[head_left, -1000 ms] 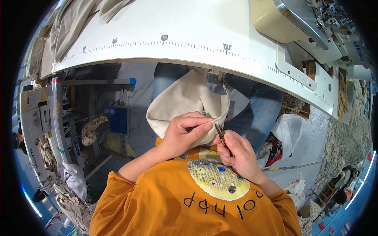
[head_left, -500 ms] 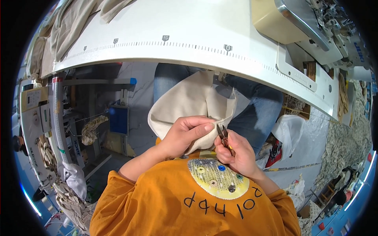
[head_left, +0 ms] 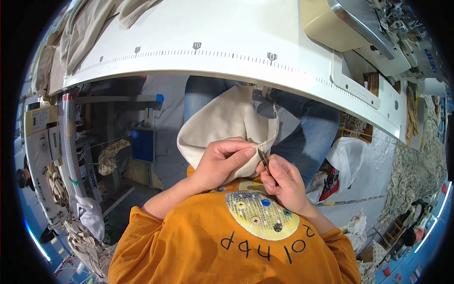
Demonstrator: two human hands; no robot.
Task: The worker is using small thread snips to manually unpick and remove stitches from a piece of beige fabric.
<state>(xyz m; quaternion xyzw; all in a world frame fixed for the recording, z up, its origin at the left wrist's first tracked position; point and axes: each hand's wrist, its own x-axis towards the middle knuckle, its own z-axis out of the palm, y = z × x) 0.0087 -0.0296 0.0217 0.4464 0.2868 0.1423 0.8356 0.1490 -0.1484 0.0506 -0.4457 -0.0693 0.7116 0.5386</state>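
Left hand: the left hand [head_left: 221, 162] pinches the edge of the cloth between thumb and fingers, the thumb lying on top.
Right hand: the right hand [head_left: 283, 182] is curled around the snips, thumb and fingers pressed onto them; it sits just right of the left hand and slightly nearer the body.
Cloth: the pale beige cloth [head_left: 215, 120] hangs in loose folds over the lap, between the body and the table, its gathered edge held up at the left fingertips; whether its far end touches the table is unclear.
Snips: the dark snips [head_left: 265, 164] point away from the body and a little left, tips at the pinched edge, blades close together; whether they touch the cloth is too small to tell.
Clothing: blue jeans [head_left: 309, 137] show right of the cloth, and an orange shirt [head_left: 165, 251] with a yellow patch [head_left: 262, 220] fills the near side.
Table: a white table [head_left: 227, 28] with ruler marks along its near edge stretches across the far side.
Table, far right: a cream and white sewing machine [head_left: 333, 26] stands on it.
Table, far left: beige garments [head_left: 87, 40] lie draped over it.
Right side: a white bag [head_left: 349, 158] rests beyond the right knee, with speckled fabric [head_left: 418, 158] heaped farther right.
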